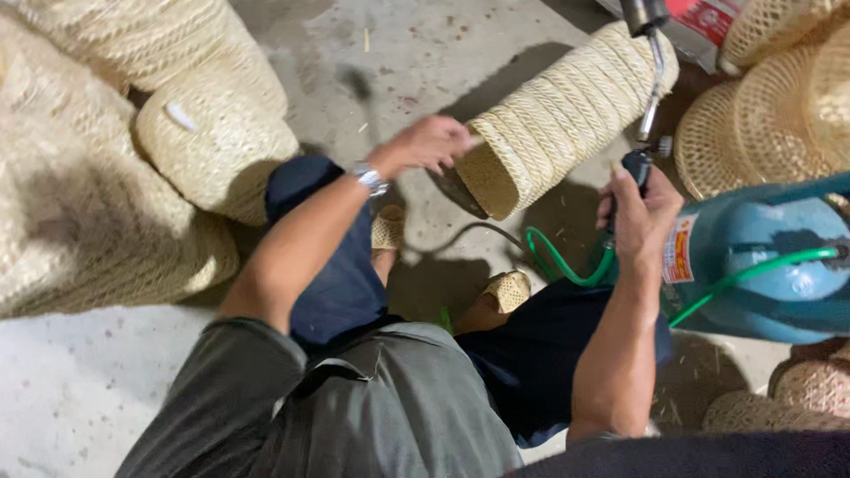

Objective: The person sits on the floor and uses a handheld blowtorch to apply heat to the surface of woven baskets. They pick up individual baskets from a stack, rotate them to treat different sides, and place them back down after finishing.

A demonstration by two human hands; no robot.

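Note:
A long stack of woven straw baskets (567, 111) lies on its side, slanting from the middle toward the upper right. My left hand (429, 143), with a silver watch on the wrist, touches the stack's open near end. My right hand (639, 217) grips the black handle of a gas torch (651, 97), whose metal tube rises along the stack's far end. A green hose (567, 264) runs from the torch handle down toward a blue gas cylinder (779, 265).
Piles of woven baskets (115, 159) fill the left side, and more baskets (779, 106) stand at the upper right and lower right. My knees and woven sandals (509, 290) are over the concrete floor (80, 389). The cylinder stands close by my right arm.

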